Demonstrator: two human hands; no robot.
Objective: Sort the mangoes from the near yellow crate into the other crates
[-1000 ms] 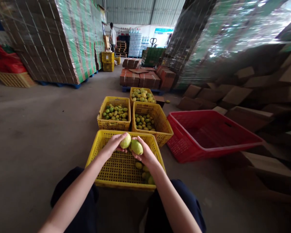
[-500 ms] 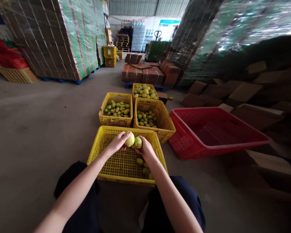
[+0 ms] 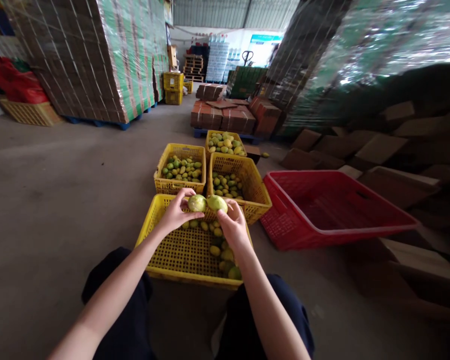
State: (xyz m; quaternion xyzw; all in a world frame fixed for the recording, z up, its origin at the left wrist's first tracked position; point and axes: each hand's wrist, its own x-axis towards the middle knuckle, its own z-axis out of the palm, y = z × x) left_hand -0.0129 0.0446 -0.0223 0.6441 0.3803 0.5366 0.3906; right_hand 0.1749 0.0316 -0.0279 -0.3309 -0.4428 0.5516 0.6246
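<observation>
My left hand (image 3: 179, 212) is closed round a greenish-yellow lemon (image 3: 197, 203), gripping it between thumb and fingers. A second lemon (image 3: 217, 203) is held by my right hand (image 3: 233, 220), its thumb low on the near side. The two fruits are side by side, nearly touching, over the far part of a yellow perforated crate (image 3: 176, 255) between my knees. Inside that crate several lemons (image 3: 227, 255) lie along the right side and the far wall, partly hidden by my hands and right forearm. Bare perforated floor shows at its left.
Beyond stand three yellow crates of lemons: left (image 3: 180, 187), right (image 3: 257, 195) and farthest (image 3: 227, 134). A big red crate (image 3: 341, 231) is at the right, beside scattered cardboard boxes (image 3: 401, 185). Wrapped pallet stacks (image 3: 129, 65) and flat cardboard bundles (image 3: 221, 116) stand farther back.
Both hands have risen slightly and moved a little away from me, turning the two lemons. Lemons along the crate's far wall, which my hands hid before, now show below them.
</observation>
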